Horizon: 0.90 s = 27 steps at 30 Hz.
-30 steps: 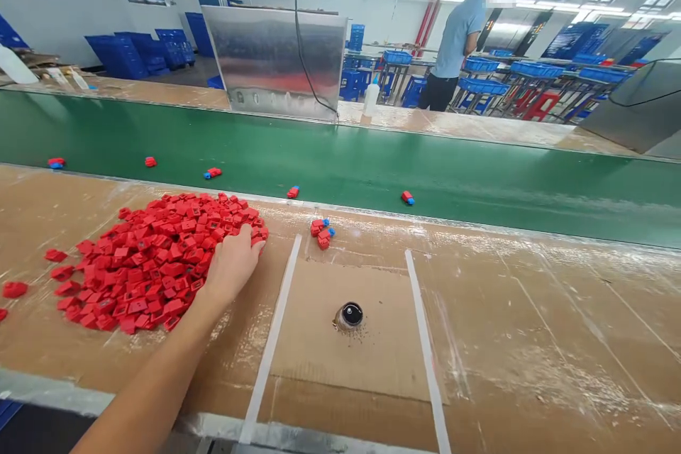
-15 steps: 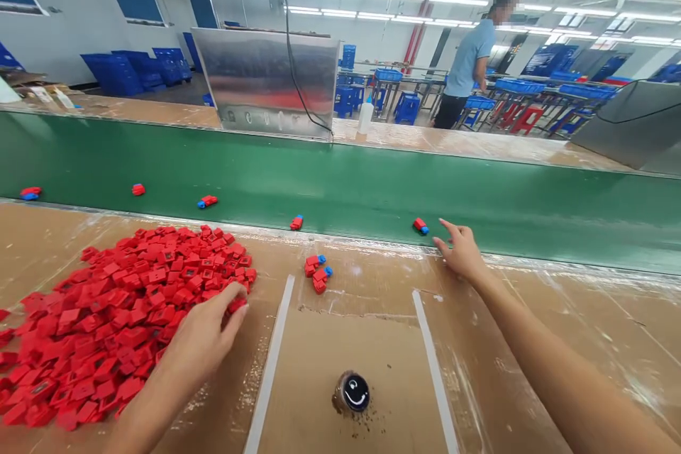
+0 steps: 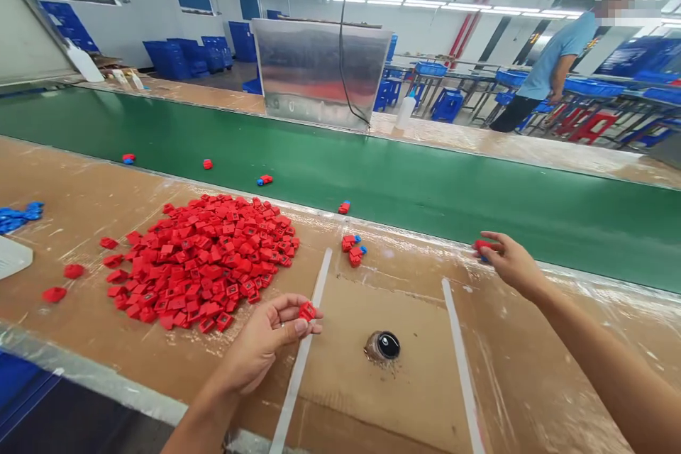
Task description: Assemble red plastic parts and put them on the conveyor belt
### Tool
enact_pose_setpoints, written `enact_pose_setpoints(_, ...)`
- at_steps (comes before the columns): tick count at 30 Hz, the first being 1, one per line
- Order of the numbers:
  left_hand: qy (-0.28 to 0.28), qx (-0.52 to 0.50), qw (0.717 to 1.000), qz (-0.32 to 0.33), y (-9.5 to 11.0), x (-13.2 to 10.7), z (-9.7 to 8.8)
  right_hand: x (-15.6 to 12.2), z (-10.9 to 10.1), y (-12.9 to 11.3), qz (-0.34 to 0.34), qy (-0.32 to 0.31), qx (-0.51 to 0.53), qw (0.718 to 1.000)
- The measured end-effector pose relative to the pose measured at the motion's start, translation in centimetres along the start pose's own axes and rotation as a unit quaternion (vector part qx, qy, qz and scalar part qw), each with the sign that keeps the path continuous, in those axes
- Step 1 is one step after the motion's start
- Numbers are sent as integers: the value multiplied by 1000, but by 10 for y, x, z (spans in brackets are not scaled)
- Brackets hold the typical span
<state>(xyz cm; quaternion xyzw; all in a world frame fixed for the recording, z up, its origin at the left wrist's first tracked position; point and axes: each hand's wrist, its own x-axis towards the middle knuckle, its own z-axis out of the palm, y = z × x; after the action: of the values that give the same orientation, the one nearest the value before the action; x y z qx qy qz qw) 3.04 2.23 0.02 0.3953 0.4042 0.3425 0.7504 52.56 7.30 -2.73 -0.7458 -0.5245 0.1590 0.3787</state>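
My left hand [image 3: 269, 340] pinches a small red plastic block [image 3: 307, 311] between thumb and fingers, over the left white tape strip. At the near edge of the green belt, my right hand [image 3: 511, 262] grips a red-and-blue plastic piece [image 3: 482, 248], partly hidden by the fingers. Left of centre lies a big pile of red blocks [image 3: 207, 255]. Two red-and-blue pieces [image 3: 354, 254] rest together on the table, just beyond the cardboard sheet [image 3: 340, 383]. On that sheet stands a small round pot of dark liquid [image 3: 389, 345], with brown stains around it.
Several red-and-blue pieces lie on the green belt [image 3: 436, 184]. Blue parts [image 3: 21, 216] and a white object [image 3: 13, 257] are at the far left. Behind the belt stand a metal panel [image 3: 322, 78] and a white bottle [image 3: 406, 112]. A person [image 3: 553, 71] stands beyond.
My left hand has brought a red block away from the pile to the tape strip. My right hand has closed on the piece at the belt edge. The view has turned left.
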Motion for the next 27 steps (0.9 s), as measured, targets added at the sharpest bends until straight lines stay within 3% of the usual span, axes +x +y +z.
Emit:
enact_pose_setpoints(7, -92, 10, 995, 35, -39, 0, 39, -144, -3, -71, -19, -176, 180, 968)
enact_pose_setpoints(11, -132, 14, 990, 50, -64, -6, 60, -199, 14, -102, -81, -193, 101, 973)
enact_pose_setpoints(15, -135, 35, 989, 59, -82, -14, 70, -215, 32, -111, -173, -130, -18, 976)
enact_pose_setpoints(20, -118, 65, 990, 41, -87, -21, 70, -213, 43, -122, -271, -104, -86, 953)
enact_pose_setpoints(27, -113, 70, 991, 30, -90, -21, 70, -212, 47, -133, -292, -119, -138, 939)
